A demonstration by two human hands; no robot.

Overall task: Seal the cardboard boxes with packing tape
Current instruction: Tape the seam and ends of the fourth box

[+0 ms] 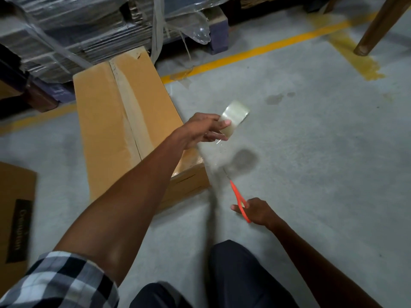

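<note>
Nearby, wrapped pallet [66, 34] crowds taped box [124, 121].

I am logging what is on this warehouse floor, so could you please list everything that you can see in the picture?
Long brown cardboard box: one, brown, on the floor left of centre, tape along its top seam.
Clear packing tape roll: one, clear, held above the floor by the box's right side.
Orange-handled scissors: one pair, orange, lower centre, blades pointing toward the tape.
Printed brown carton: one, brown with a dark label, left edge.
Plastic-wrapped stack of flat cardboard: one, grey, top left.
Yellow floor lines: yellow, across the grey floor.
Wooden leg: one, brown, top right.
Left hand: pinches the tape roll.
Right hand: holds the scissors.
</note>
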